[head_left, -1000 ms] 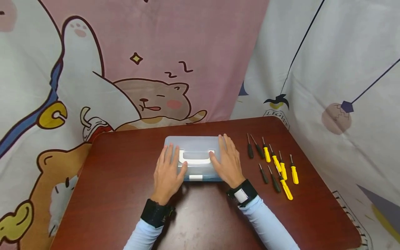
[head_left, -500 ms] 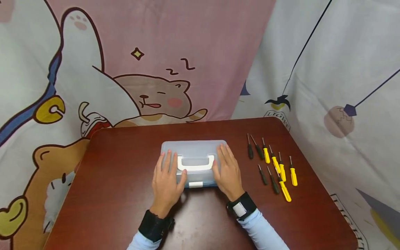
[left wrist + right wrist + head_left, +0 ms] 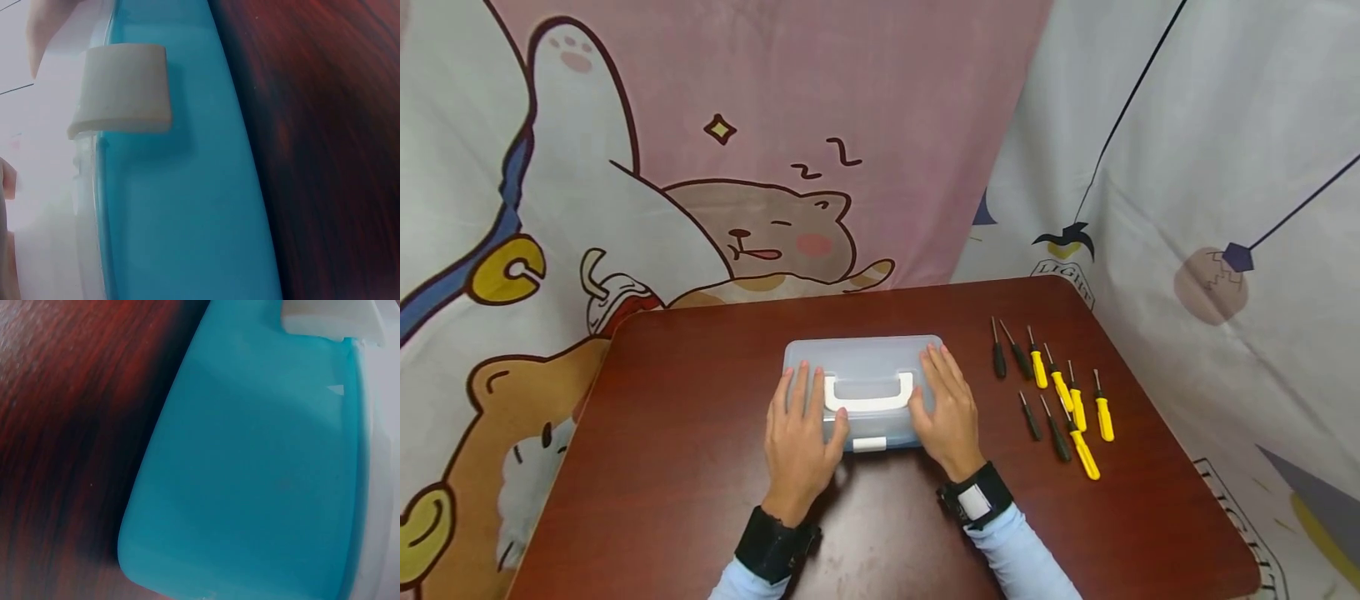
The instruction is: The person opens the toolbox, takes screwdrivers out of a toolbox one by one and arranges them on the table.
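Note:
A plastic storage case (image 3: pixel 880 353) stands on the table, its lid closed. The lid is translucent, with a folded-down white carry handle (image 3: pixel 868 404). Its blue base (image 3: pixel 187 206) fills much of the left wrist view, and a white latch (image 3: pixel 125 87) sits across the front seam. My left hand (image 3: pixel 797 442) lies with straight fingers over the left part of the lid, its thumb beside the handle. Over the right part my right hand (image 3: pixel 949 412) rests the same way. In the right wrist view the front corner of the base (image 3: pixel 250 487) shows.
To the right of the case lie several screwdrivers: some with black handles (image 3: pixel 999 362), others with yellow handles (image 3: pixel 1084 457). The dark red-brown table (image 3: pixel 700 400) has a printed cloth (image 3: pixel 925 167) hanging behind it and along the right side.
The case has slid a little toward me, both hands travelling with it during the first half second. Since then case and hands have stayed almost still. The screwdrivers have not moved.

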Motion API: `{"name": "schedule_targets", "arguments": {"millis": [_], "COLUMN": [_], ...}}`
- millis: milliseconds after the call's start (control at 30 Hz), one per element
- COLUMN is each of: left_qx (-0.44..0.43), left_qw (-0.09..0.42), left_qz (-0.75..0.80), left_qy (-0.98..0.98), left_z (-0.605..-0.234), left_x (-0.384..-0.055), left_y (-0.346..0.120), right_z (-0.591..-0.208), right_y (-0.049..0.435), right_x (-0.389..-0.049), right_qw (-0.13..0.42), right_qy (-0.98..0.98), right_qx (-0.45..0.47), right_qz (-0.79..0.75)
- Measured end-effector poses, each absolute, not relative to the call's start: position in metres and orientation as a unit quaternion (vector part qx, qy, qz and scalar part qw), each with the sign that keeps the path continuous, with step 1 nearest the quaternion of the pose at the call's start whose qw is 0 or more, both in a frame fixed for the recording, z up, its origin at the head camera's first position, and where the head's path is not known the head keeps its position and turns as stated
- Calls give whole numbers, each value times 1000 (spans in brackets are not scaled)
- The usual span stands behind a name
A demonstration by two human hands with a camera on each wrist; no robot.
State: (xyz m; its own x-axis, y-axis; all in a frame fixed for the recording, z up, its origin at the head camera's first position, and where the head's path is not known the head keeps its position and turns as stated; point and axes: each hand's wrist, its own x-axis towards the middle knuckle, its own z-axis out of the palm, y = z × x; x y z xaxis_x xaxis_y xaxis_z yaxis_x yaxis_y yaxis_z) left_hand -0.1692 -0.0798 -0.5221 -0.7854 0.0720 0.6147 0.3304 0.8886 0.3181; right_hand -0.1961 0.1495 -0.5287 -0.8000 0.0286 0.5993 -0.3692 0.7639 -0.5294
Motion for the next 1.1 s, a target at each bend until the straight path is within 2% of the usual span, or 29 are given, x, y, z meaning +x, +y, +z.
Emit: {"name": "schedule_targets", "arguments": {"millis": [200, 733, 1100], "left_qx": [-105, -112, -121], "left_qw": [326, 349, 350], "left_qz": [-210, -222, -224], "left_qy": [-916, -904, -901], "left_z": [-522, -526, -526], "left_x": [-171, -173, -204], "left_y": [-74, -76, -74], "right_z": [-528, -528, -526], "right_y": [151, 148, 151], "right_x": [-198, -197, -232], "right_qw": [325, 327, 308], "right_qy": [-882, -882, -888], "right_qx": [95, 92, 93], "right_qz": [327, 326, 328]}}
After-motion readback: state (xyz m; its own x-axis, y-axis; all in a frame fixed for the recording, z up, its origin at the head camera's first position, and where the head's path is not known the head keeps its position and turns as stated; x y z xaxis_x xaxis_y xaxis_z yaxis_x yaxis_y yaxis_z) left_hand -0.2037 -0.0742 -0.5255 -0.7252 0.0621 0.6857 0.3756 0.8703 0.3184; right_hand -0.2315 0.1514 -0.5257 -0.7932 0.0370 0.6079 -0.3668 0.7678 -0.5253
